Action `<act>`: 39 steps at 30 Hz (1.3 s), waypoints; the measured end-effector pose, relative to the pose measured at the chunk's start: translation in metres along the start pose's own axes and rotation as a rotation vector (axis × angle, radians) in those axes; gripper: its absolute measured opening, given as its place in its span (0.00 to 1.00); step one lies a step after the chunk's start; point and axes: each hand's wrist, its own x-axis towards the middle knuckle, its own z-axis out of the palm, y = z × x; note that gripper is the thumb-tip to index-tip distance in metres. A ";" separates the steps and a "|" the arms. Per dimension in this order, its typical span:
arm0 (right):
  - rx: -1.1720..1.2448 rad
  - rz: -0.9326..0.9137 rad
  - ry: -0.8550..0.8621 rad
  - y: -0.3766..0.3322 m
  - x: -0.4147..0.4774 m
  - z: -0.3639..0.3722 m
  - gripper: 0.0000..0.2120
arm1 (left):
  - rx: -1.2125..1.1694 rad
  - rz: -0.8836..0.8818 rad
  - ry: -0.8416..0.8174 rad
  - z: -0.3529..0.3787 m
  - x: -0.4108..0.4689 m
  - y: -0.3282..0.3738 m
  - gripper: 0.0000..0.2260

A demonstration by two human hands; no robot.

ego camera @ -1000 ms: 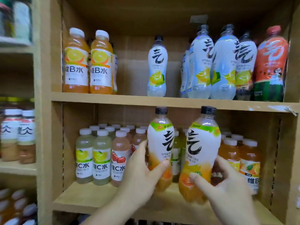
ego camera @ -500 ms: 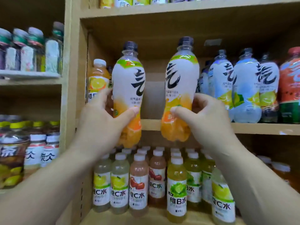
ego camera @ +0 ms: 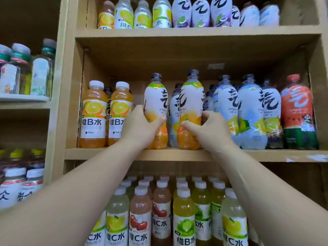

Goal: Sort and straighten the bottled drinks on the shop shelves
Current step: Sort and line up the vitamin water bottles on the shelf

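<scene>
At the middle shelf (ego camera: 106,154) front edge, in the room between the vitamin B bottles (ego camera: 93,121) and the lemon bottles (ego camera: 225,110), our left hand (ego camera: 140,128) clamps its fingers round the upright left orange bottle (ego camera: 156,102), our right hand (ego camera: 211,132) round the right orange bottle (ego camera: 190,103) just beside it.

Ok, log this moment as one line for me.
phase: shelving | left hand: grips left orange sparkling-water bottle | right hand: grips right orange sparkling-water bottle | both: upright, bases at middle shelf
</scene>
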 end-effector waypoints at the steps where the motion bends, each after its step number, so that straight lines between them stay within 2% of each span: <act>1: -0.026 -0.006 -0.002 0.001 0.000 0.001 0.17 | 0.023 -0.006 -0.002 0.002 0.001 0.000 0.26; 8: -0.155 -0.025 -0.003 0.004 -0.004 0.008 0.20 | 0.079 -0.006 -0.083 -0.001 -0.007 0.003 0.27; 10: -0.180 -0.037 0.038 0.003 -0.007 0.009 0.27 | 0.095 0.038 -0.104 -0.015 -0.014 0.001 0.28; 12: -0.187 -0.117 0.182 -0.006 -0.016 0.009 0.35 | 0.126 0.117 -0.039 -0.036 -0.016 -0.008 0.26; 14: -0.083 -0.318 0.316 -0.029 -0.029 0.012 0.29 | 0.179 0.207 0.115 -0.062 -0.011 -0.022 0.19; 15: -0.017 -0.421 0.329 -0.043 -0.035 0.017 0.25 | 0.213 0.222 0.183 -0.075 -0.007 -0.029 0.18; 17: 0.099 -0.526 0.214 -0.072 -0.044 0.035 0.21 | 0.291 0.194 0.258 -0.097 0.001 -0.041 0.18; 20: 0.175 -0.412 -0.094 -0.108 -0.047 0.071 0.22 | 0.373 0.099 0.240 -0.112 0.005 -0.054 0.22; 22: 0.214 -0.295 -0.230 -0.118 -0.042 0.098 0.24 | 0.386 0.045 0.183 -0.112 0.001 -0.061 0.24; 25: 0.209 -0.158 -0.261 -0.119 -0.027 0.129 0.19 | 0.352 -0.027 0.113 -0.104 -0.006 -0.068 0.23; 29: 0.231 0.053 -0.296 -0.116 -0.010 0.151 0.27 | 0.310 -0.086 0.128 -0.098 -0.005 -0.078 0.23; 32: 0.310 0.151 -0.327 -0.112 -0.005 0.161 0.28 | 0.253 -0.128 0.174 -0.095 -0.002 -0.075 0.24; 39: 0.336 0.167 -0.424 -0.095 0.004 0.171 0.31 | 0.219 -0.187 0.186 -0.087 0.002 -0.074 0.18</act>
